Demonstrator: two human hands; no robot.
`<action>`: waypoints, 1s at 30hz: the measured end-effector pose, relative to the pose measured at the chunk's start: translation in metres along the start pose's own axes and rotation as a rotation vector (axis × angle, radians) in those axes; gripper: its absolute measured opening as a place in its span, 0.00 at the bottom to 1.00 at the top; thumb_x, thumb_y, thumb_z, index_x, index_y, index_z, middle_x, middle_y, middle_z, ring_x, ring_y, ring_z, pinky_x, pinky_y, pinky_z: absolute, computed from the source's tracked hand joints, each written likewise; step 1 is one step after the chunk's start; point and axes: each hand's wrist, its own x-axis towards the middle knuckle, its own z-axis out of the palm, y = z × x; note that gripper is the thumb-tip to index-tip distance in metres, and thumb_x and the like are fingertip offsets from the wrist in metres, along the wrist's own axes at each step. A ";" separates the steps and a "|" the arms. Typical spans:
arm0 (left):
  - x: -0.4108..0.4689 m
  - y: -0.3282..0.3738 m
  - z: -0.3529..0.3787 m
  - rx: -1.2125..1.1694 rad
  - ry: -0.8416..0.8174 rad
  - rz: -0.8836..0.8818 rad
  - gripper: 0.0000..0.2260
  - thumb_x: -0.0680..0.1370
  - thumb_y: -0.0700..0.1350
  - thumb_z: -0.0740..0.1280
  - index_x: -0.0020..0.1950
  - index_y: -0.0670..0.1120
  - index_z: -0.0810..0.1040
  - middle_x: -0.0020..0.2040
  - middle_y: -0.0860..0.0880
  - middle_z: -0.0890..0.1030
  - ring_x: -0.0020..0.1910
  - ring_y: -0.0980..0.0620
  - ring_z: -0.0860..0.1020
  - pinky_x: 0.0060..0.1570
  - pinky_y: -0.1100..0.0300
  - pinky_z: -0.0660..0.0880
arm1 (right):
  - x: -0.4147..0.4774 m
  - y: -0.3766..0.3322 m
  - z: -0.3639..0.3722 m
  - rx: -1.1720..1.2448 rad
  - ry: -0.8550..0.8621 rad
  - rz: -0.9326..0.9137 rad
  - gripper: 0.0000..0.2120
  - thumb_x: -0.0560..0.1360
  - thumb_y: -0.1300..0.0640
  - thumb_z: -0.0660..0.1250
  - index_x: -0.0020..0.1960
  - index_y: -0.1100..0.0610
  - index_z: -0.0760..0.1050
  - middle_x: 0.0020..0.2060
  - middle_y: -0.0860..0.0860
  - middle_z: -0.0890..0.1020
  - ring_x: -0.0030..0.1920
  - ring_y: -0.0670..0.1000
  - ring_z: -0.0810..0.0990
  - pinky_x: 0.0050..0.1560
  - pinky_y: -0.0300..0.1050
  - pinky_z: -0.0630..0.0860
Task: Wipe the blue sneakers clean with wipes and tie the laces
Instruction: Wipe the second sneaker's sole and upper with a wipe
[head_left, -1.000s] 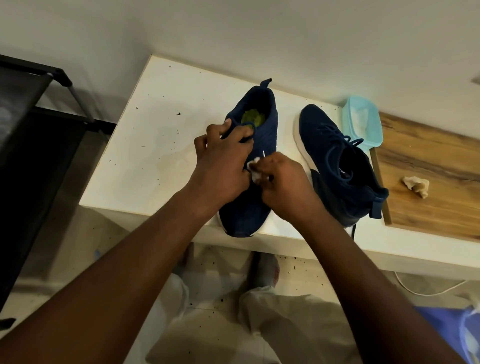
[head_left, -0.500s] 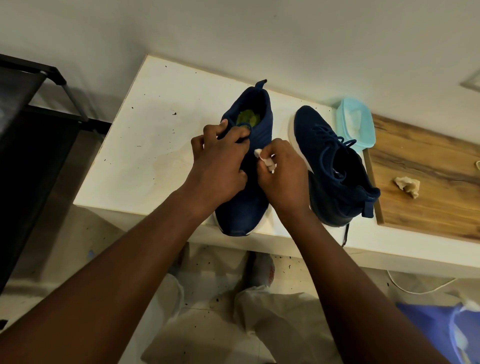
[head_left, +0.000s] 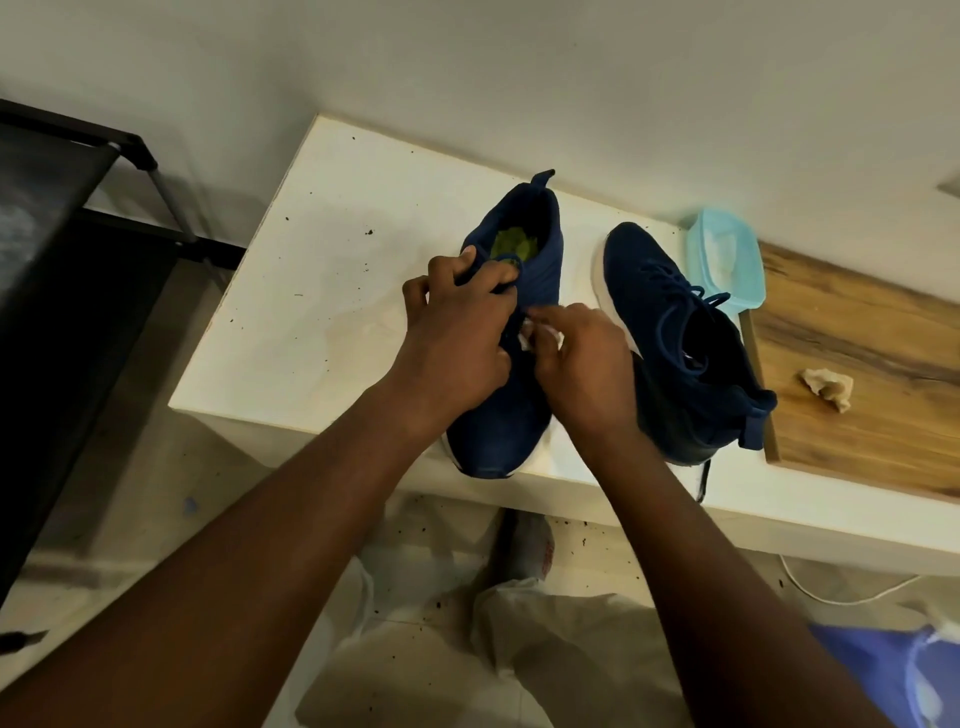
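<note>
A white table (head_left: 322, 291) stands against the wall, and a wooden board (head_left: 857, 374) lies on its right part. Two blue sneakers stand side by side on the table. The first sneaker (head_left: 498, 426) has its toe at the near edge, and the second sneaker (head_left: 670, 322) is just to its right, heel toward the person. The left hand (head_left: 457, 343) grips the first sneaker at its opening, fingers curled over the rim. The right hand (head_left: 582, 374) pinches a white wipe (head_left: 525, 339) against that sneaker's top. A light blue tub (head_left: 750, 283) sits behind the second sneaker — a crumpled wipe (head_left: 826, 387) lies on the board.
</note>
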 end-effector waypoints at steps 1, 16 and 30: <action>0.000 0.001 0.000 0.007 -0.001 -0.003 0.29 0.75 0.46 0.71 0.75 0.50 0.70 0.78 0.56 0.63 0.79 0.44 0.54 0.70 0.47 0.57 | -0.002 0.002 -0.003 0.000 -0.066 -0.009 0.10 0.79 0.60 0.65 0.53 0.53 0.84 0.44 0.54 0.84 0.44 0.55 0.80 0.40 0.45 0.73; 0.001 0.003 -0.002 0.018 -0.022 -0.015 0.27 0.76 0.45 0.70 0.75 0.51 0.70 0.78 0.57 0.62 0.79 0.44 0.53 0.70 0.47 0.57 | -0.004 0.008 0.004 -0.031 -0.171 -0.094 0.10 0.78 0.59 0.65 0.53 0.53 0.84 0.45 0.51 0.83 0.43 0.54 0.80 0.39 0.46 0.74; 0.001 0.001 -0.002 0.008 -0.022 -0.004 0.28 0.75 0.47 0.71 0.75 0.51 0.70 0.77 0.58 0.62 0.79 0.45 0.52 0.70 0.48 0.56 | -0.006 0.011 -0.006 0.099 -0.290 -0.063 0.08 0.77 0.60 0.70 0.50 0.51 0.86 0.45 0.50 0.84 0.44 0.51 0.81 0.46 0.50 0.79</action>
